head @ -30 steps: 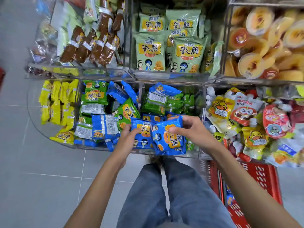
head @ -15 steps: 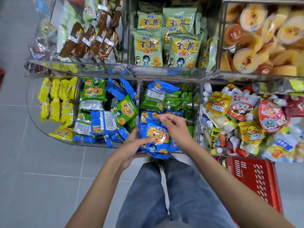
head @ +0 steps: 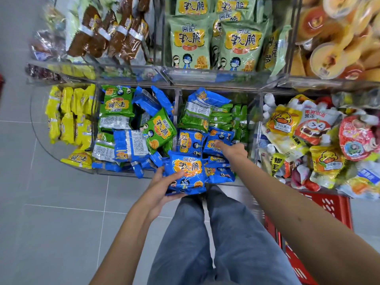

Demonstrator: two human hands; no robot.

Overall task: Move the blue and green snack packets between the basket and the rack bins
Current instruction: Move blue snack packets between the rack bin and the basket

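While the left hand (head: pixel 162 189) grips a stack of blue packets (head: pixel 188 171) from underneath, its thumb curled over the top packet's printed face, the stack sits at the front edge of the middle bin (head: pixel 254 120) on the rack's lower tier, above the person's knees. The right hand (head: pixel 231 150) reaches into that same bin, and its fingertips (head: pixel 217 143) touch a loose blue packet (head: pixel 221 136) lying there. Seen from behind, the hand hides whether it pinches that packet or only rests on it, so I cannot tell.

More blue ones lie flat around it, and green packets (head: pixel 205 118) are piled toward the back of the bin (a few show their white printed backs). Across a clear divider (head: pixel 176 108), the left bin (head: pixel 96 112) holds a jumble of both colours, blue and green overlapping at all angles. Yellow packets (head: pixel 67 112) fill the curved end section beyond it.

To the right of the middle bin lie drink pouches (head: pixel 308 128), several printed with a duck. On the tier above stand pale green bags (head: pixel 191 40), with brown packs (head: pixel 107 36) to their left and round jelly cups (head: pixel 329 38) to their right.

The red basket (head: pixel 329 206) stands on the grey tiled floor (head: pixel 51 202) at lower right, partly hidden by the right forearm and the pouch bin.
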